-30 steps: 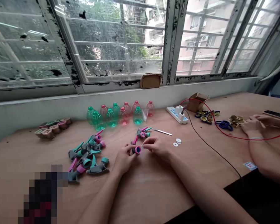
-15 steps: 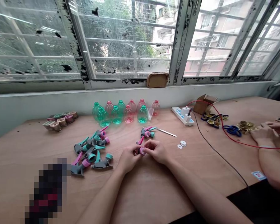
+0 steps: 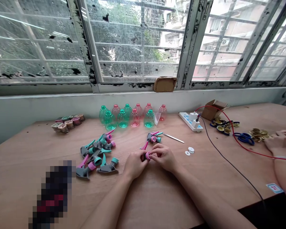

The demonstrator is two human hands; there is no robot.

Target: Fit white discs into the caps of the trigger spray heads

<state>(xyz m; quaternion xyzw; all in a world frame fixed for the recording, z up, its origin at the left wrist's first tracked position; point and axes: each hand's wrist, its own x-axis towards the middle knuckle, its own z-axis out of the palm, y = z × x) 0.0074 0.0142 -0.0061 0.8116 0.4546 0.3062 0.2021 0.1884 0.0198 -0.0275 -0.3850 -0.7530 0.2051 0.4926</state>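
- At mid-table, our left hand [image 3: 134, 163] and right hand [image 3: 164, 156] meet on one spray head [image 3: 146, 155], fingers of both clamped on it, pink collar toward us
- We judge the step as fitting a small part into that collar; next calls for a firm press and a check that it seats, then setting it aside
- Left of us, a heap of heads [image 3: 97, 153], roughly ten; two more [image 3: 153, 137] lie just beyond our hands
- Along the wall, nine bottles [image 3: 131, 116], green and pink
- Two white discs [image 3: 189, 150] and tweezers [image 3: 173, 138] lie to the right
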